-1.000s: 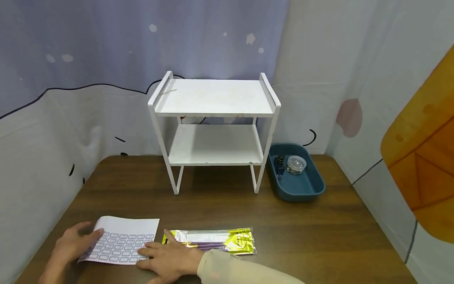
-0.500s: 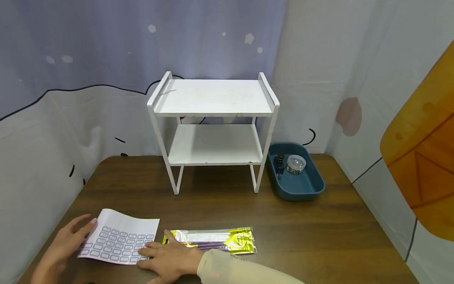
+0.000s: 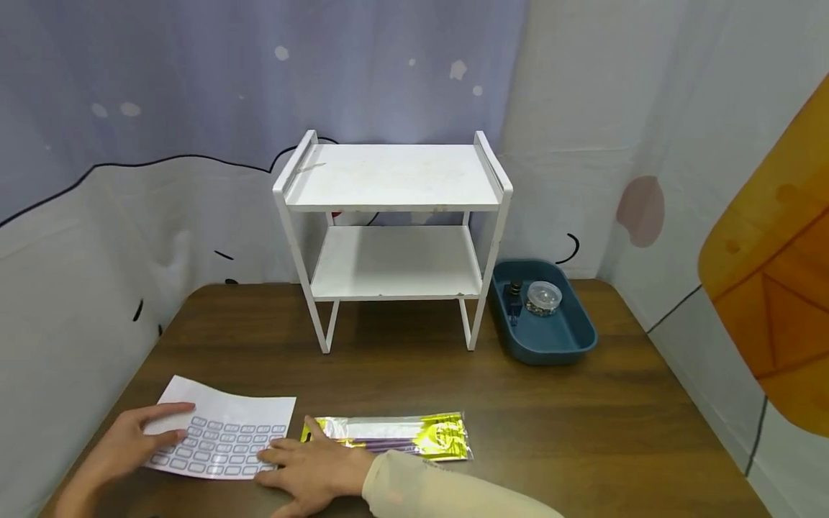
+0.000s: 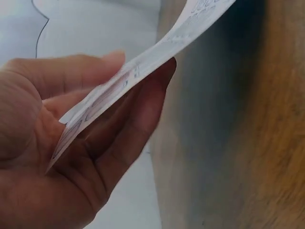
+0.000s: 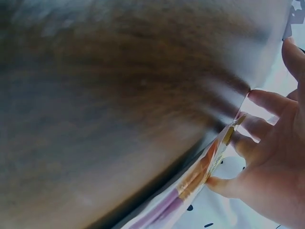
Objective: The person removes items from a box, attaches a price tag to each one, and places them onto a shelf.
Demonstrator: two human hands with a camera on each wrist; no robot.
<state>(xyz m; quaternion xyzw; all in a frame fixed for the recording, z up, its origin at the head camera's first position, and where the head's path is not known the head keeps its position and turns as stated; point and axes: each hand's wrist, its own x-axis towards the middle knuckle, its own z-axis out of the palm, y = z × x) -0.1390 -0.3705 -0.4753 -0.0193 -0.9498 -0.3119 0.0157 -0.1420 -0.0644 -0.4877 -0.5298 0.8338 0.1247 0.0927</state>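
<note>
A white label sheet (image 3: pixel 227 414) printed with rows of blue-edged rounded rectangles lies at the front left of the table, its left side lifted and curved. My left hand (image 3: pixel 126 442) pinches that side; in the left wrist view the thumb (image 4: pixel 90 71) lies on one face of the sheet (image 4: pixel 157 55) and the fingers behind it. My right hand (image 3: pixel 317 467) is spread flat, fingertips on the sheet's right edge. Its little finger rests on the left end of a clear and yellow plastic packet (image 3: pixel 443 437) holding thin purple sticks (image 3: pixel 388 445), partly covered by the hand.
A white two-tier shelf (image 3: pixel 395 176) stands at the back of the brown wooden table (image 3: pixel 583 446). Right of it, a blue tray (image 3: pixel 557 349) holds a small dark bottle (image 3: pixel 514 298) and a clear round lidded tub (image 3: pixel 542 297). Printed cloth (image 3: pixel 214 216) hangs behind.
My left hand shifts up off the sheet's left edge, then back right onto it, and now pinches it. The sheet's upper left corner has risen. My right hand and the packet stay put.
</note>
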